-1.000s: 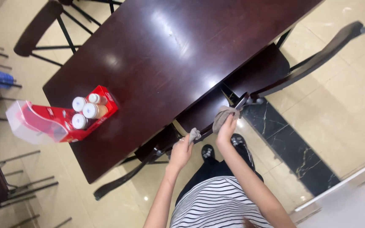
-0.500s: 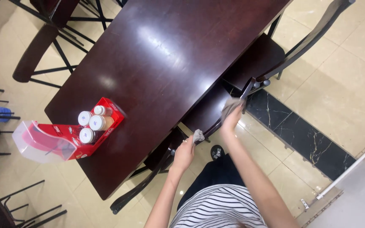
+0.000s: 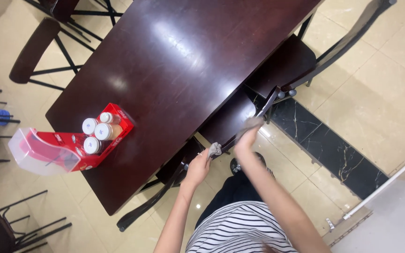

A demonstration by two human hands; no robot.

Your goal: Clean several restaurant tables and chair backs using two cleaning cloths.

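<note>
Cloth: a small grey cloth (image 3: 215, 149) is bunched in the left hand (image 3: 198, 167), at the near edge of the worktop, above the seat of a tucked-in chair.
Left hand: fingers pinch the cloth; the forearm runs up from the lower middle of the view.
Right hand: the right hand (image 3: 248, 136) rests on the top rail of a dark chair (image 3: 240, 119) pushed under the worktop; the fingers curl over the rail, and a bit of grey material shows under them, but whether it is cloth cannot be told.
Worktop: a long, dark reddish-brown worktop (image 3: 174, 61) runs slantwise across the view; its polished top throws back bright patches of ceiling light.
Room: the floor (image 3: 376, 79) is of glossy cream tiles, with a strip of black veined tile (image 3: 324, 152) beside the person's feet.
Condiment holder: a red holder (image 3: 78, 145) stands near the left corner of the worktop, well apart from both hands; three white-capped bottles (image 3: 97, 132) stand in it, with a clear napkin compartment at its outer end.
Other chairs: a second dark chair (image 3: 301, 61) is tucked in on the right side; another chair back (image 3: 33, 50) stands at the far side.
Obstruction: the chair backs and seats lie between the person and the worktop edge.
Person: striped top (image 3: 240, 232), dark trousers, dark shoe (image 3: 236, 165) on the floor below the hands.
</note>
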